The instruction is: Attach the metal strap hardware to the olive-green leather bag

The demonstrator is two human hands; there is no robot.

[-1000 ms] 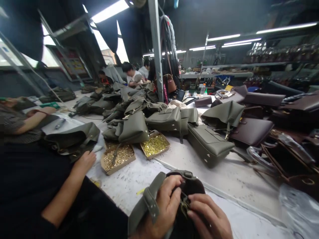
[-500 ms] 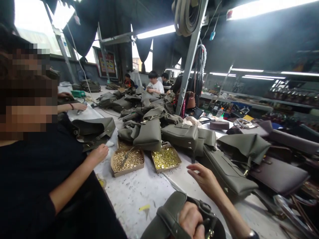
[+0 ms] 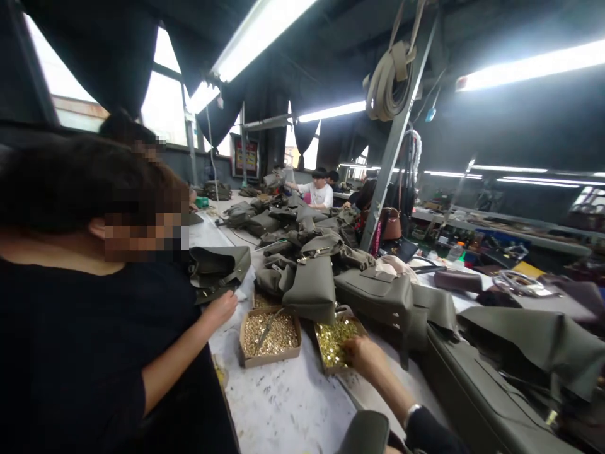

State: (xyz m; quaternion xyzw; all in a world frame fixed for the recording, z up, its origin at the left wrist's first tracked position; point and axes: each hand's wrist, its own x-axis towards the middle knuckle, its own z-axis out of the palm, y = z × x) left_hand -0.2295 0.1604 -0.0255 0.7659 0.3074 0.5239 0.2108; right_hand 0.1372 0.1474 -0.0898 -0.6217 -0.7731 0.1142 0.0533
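My right hand point(image 3: 363, 354) reaches down into a cardboard box point(image 3: 336, 369) of small shiny gold metal pieces point(image 3: 331, 337). Its fingers are bent and pressed together among the pieces; the tips are hidden. At the bottom edge stands part of an olive-grey handbag point(image 3: 365, 434). Just a sliver of my left hand point(image 3: 391, 449) shows beside this bag, its fingers out of sight. Left of the first box is a second cardboard box point(image 3: 271, 361) with small copper-gold pieces point(image 3: 278, 334) and a thin strip lying on them.
A co-worker in dark clothes point(image 3: 94, 353) sits close on the left, one hand point(image 3: 222, 310) near an open bag point(image 3: 220, 268). Olive-grey bags point(image 3: 309, 287) are heaped behind the boxes, and more point(image 3: 496, 384) line the right. A slanted metal post point(image 3: 399, 135) rises beyond.
My right hand has moved left and forward from above the table into the gold pieces. The view has turned left and up, so the handbag and my left hand have sunk mostly out of frame.
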